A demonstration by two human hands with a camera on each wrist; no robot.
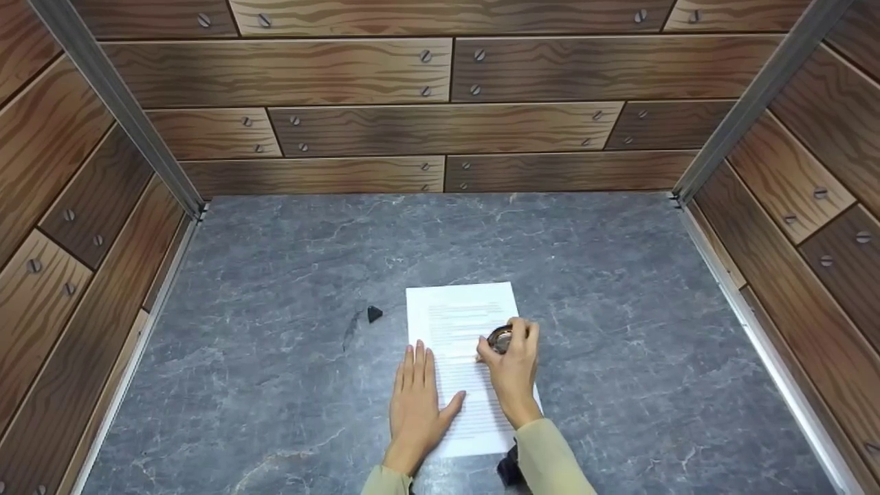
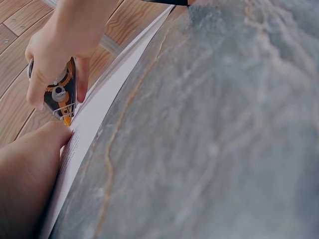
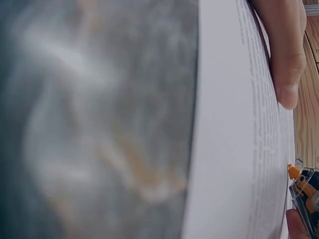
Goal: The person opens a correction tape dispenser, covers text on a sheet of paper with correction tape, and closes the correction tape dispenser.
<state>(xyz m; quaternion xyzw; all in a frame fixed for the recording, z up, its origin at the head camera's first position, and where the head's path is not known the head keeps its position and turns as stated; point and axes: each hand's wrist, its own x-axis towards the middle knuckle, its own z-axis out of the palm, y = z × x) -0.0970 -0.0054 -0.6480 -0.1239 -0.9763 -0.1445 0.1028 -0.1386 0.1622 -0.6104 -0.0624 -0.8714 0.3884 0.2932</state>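
Note:
A printed sheet of paper (image 1: 464,295) lies on the grey marbled table. My left hand (image 1: 418,402) rests flat along the sheet's left side, fingers straight and thumb spread out over the text. Between thumb and fingers, my right hand (image 1: 515,371) grips a correction tape (image 1: 502,339) above the right part of the page. In the left wrist view the correction tape (image 2: 59,94) shows a clear casing, gears inside and an orange tip pointing down at the paper. Whether the tip touches the page is unclear. The right wrist view catches the correction tape (image 3: 305,191) at its edge.
A small black pointed piece (image 1: 375,314) lies on the table (image 1: 275,275) left of the sheet. Something black (image 1: 509,469) shows beside the right sleeve. Wood-patterned walls (image 1: 357,69) with metal corner strips enclose the back and both sides.

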